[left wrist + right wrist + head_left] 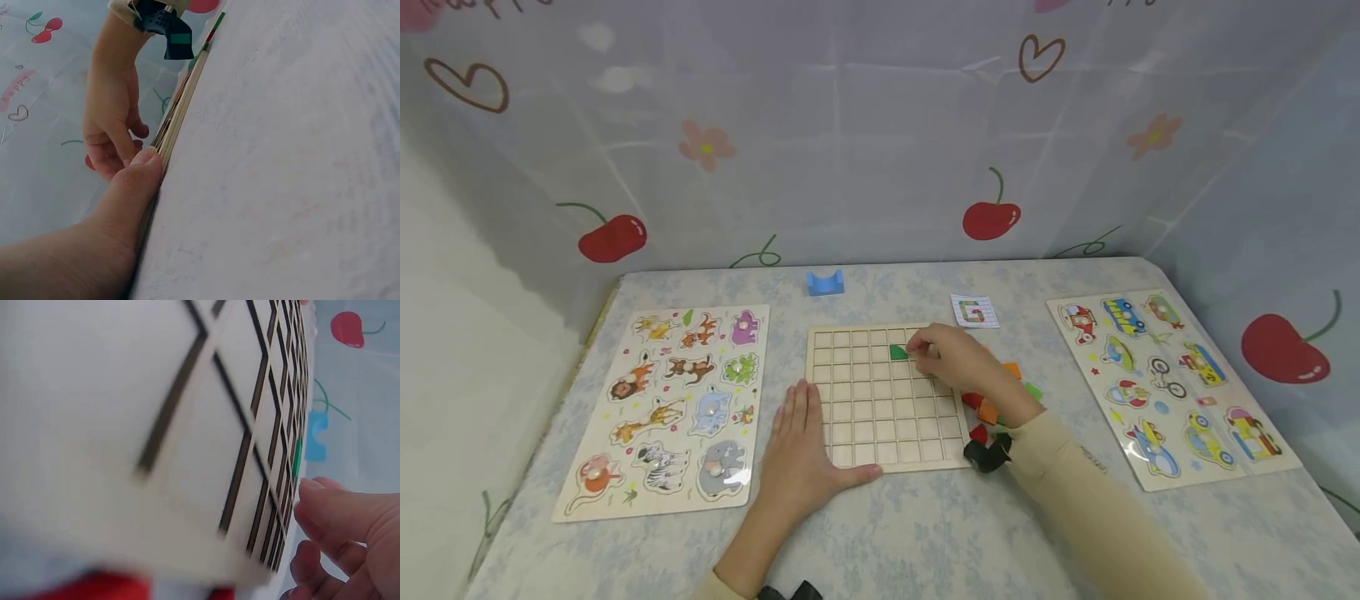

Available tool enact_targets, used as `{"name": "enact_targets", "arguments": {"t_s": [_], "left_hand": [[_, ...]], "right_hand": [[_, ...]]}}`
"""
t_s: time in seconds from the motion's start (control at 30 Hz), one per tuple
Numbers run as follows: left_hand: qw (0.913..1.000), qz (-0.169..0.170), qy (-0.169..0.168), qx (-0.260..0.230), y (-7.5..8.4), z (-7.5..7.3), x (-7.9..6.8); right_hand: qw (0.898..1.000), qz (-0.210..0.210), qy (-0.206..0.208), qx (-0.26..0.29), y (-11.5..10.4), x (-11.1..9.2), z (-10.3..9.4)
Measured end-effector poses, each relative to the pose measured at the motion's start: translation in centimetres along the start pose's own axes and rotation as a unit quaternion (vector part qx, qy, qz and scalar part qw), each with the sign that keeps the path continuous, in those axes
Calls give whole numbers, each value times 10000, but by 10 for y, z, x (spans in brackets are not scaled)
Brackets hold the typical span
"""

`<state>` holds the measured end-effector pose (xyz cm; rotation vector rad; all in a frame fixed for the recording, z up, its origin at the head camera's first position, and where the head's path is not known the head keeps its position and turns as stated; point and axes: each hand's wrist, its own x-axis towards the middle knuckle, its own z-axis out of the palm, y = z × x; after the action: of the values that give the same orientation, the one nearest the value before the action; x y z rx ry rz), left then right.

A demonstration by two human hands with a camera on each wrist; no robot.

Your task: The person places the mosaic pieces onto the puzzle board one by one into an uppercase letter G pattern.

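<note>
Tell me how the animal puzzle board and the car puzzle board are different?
The wooden animal puzzle board lies at the left of the table, near the left hand; the wooden vehicle puzzle board lies at the right, beyond the right hand. The animal board shows a lion, giraffe, zebra and elephant; the vehicle board shows cars, a bus and a bicycle. The animal board sits fairly straight; the vehicle board is turned at an angle. Both are flat, pale boards full of colourful pieces.

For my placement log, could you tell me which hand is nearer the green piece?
Right. The right hand has its fingers beside the green piece; the left hand rests flat by the grid board's near-left corner.
</note>
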<state>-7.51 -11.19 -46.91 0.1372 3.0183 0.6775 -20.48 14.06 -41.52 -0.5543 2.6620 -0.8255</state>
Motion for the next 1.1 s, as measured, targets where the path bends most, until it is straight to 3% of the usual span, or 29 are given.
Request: {"name": "enact_targets", "arguments": {"t_s": [0.3, 0.5, 0.77, 1.1], "left_hand": [[9999, 125, -67, -59, 1, -2, 5], [9997, 192, -56, -129, 0, -3, 11], [9996, 253, 13, -159, -1, -2, 17], [9992, 355, 164, -77, -6, 2, 16]], "right_hand": [[9970, 447, 625, -15, 57, -41, -35], [9955, 848, 336, -264, 83, -63, -54], [9962, 849, 206, 18, 93, -77, -53], [9953, 889, 173, 337, 93, -74, -49]]}}
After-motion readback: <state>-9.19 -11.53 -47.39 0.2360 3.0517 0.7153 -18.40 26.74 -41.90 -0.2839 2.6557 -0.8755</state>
